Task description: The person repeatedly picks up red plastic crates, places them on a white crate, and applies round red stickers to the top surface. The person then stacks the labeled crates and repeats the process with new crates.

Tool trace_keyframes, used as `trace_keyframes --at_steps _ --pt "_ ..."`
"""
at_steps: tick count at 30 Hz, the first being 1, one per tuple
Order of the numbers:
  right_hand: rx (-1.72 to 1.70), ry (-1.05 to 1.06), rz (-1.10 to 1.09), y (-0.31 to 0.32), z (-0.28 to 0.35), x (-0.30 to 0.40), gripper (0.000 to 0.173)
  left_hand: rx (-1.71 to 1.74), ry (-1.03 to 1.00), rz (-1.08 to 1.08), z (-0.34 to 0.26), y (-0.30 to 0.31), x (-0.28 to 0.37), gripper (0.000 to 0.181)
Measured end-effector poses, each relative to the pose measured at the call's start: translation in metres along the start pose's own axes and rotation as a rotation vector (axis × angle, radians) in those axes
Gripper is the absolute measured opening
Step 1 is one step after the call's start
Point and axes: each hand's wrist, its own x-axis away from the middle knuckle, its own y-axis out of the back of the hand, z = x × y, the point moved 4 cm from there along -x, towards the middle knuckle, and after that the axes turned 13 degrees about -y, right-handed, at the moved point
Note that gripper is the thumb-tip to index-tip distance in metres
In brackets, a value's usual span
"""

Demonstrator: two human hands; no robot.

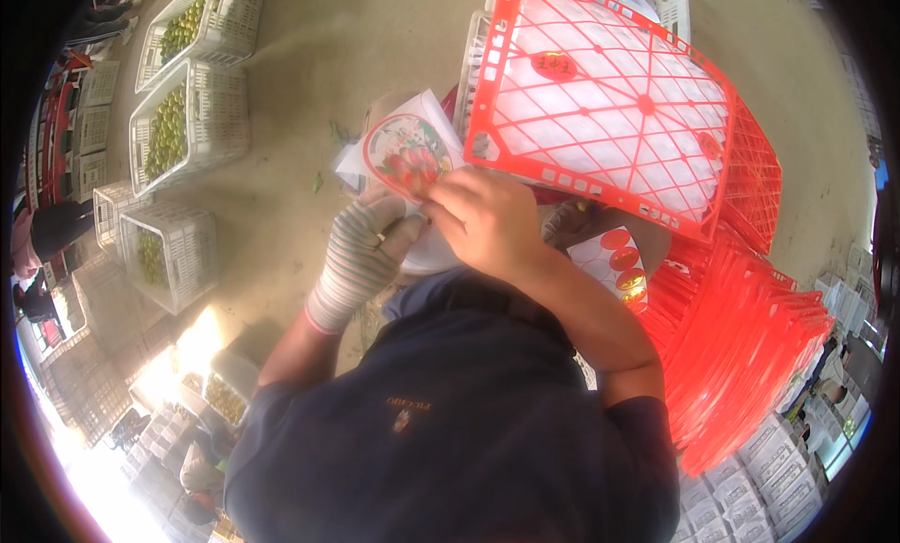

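My left hand (362,255), in a striped knit glove, pinches the near edge of a paper sheet with a large round fruit label (406,149). The label carries a picture of red fruit and leaves. My bare right hand (485,220) has its fingertips closed on the label's lower right edge, close to the left fingers. What lies right under the fingertips is hidden. Just beyond my right hand is a red plastic lattice basket panel (645,106) over white padding, with small oval stickers on it. A sheet of red and gold oval stickers (613,262) lies beside my right forearm.
A thick stack of red plastic lattice panels (738,353) stands at my right. White plastic crates (218,125) holding green fruit line the floor at left. White cartons (759,483) are piled at lower right. People (56,230) show at the far left rim.
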Motion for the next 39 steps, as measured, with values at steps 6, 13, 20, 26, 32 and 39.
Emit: trace_keyframes --at_steps 6,13,20,26,32,39 --pt "-0.038 -0.233 0.113 0.002 -0.008 -0.009 0.009 0.285 0.151 -0.174 0.011 0.003 0.009 0.024" --pt "-0.405 -0.597 0.384 0.036 0.003 -0.053 0.018 0.406 0.344 -0.432 0.1 0.051 0.05 0.021" --pt "-0.442 -0.458 0.291 0.146 -0.008 -0.052 0.023 0.675 0.463 -0.398 0.198 0.052 0.079 0.035" --pt "-0.325 -0.556 0.143 0.241 -0.071 -0.042 0.023 0.593 0.579 -0.323 0.247 0.048 0.088 0.035" --pt "-0.151 -0.6 0.123 0.25 -0.15 -0.049 0.023 0.626 0.645 -0.38 0.268 0.034 0.085 0.033" --pt "0.199 -0.651 0.014 0.228 -0.208 -0.037 0.037 0.587 0.688 -0.34 0.289 0.033 0.095 0.031"
